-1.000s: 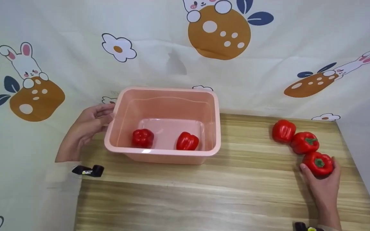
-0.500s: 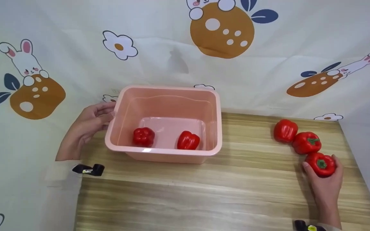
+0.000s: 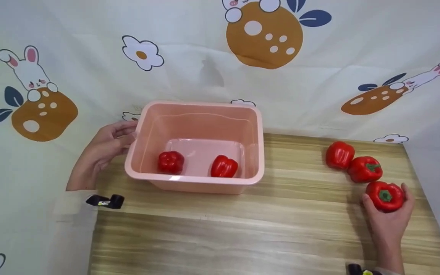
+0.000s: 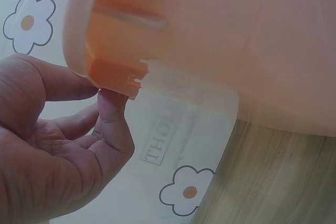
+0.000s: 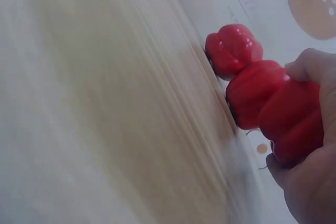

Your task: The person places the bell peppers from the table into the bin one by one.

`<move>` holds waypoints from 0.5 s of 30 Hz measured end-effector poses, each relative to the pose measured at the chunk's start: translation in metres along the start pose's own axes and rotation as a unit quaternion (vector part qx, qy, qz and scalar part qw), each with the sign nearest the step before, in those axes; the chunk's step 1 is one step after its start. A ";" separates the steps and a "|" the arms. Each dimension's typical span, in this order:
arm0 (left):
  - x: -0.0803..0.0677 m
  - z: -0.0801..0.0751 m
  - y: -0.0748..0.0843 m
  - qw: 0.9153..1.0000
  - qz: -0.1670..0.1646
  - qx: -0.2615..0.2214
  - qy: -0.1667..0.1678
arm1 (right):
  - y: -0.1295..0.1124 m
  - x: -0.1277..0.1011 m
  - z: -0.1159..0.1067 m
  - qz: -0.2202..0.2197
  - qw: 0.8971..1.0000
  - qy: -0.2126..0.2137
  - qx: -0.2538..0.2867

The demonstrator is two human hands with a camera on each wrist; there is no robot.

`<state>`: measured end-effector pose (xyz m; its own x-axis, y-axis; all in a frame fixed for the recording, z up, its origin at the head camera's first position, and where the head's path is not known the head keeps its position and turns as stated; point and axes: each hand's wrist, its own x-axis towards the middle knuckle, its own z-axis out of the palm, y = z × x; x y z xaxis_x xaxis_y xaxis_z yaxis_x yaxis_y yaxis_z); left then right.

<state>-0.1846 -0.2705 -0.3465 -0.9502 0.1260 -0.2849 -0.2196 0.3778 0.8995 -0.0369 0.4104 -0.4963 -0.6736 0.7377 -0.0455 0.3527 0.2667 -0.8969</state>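
A pink plastic tub (image 3: 197, 183) stands at the left of the wooden table and holds two red peppers (image 3: 170, 162) (image 3: 224, 166). My left hand (image 3: 105, 147) holds the tub's left rim; in the left wrist view its fingers (image 4: 113, 114) pinch the rim's corner (image 4: 110, 72). At the right, three red peppers lie in a row. My right hand (image 3: 390, 217) grips the nearest pepper (image 3: 386, 196), which the right wrist view shows as (image 5: 291, 121). The other two peppers (image 3: 364, 169) (image 3: 340, 154) lie just behind it.
A cloth printed with rabbits and flowers (image 3: 220, 57) covers the wall and drapes off the table's left side. The wooden table (image 3: 243, 236) stretches between tub and peppers. The table's right edge (image 3: 434, 214) runs close by my right hand.
My right hand has drawn the nearest pepper slightly toward me and to the right, away from the middle pepper. The left hand and tub have stayed put.
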 end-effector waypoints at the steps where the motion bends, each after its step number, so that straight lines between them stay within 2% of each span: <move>1: -0.001 0.000 0.000 1.000 0.002 -0.001 0.000 | -0.002 -0.001 0.001 -0.004 1.000 0.001 0.010; 7: -0.001 0.000 -0.002 1.000 0.002 -0.003 -0.001 | -0.012 -0.010 0.003 -0.039 0.999 -0.011 0.025; 15: 0.000 0.000 0.000 1.000 -0.005 -0.002 -0.004 | -0.024 -0.017 0.004 -0.101 0.994 -0.052 -0.007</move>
<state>-0.1845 -0.2706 -0.3463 -0.9461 0.1301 -0.2966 -0.2299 0.3752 0.8980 -0.0371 0.3891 -0.4755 -0.7943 0.6010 0.0895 0.2118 0.4119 -0.8863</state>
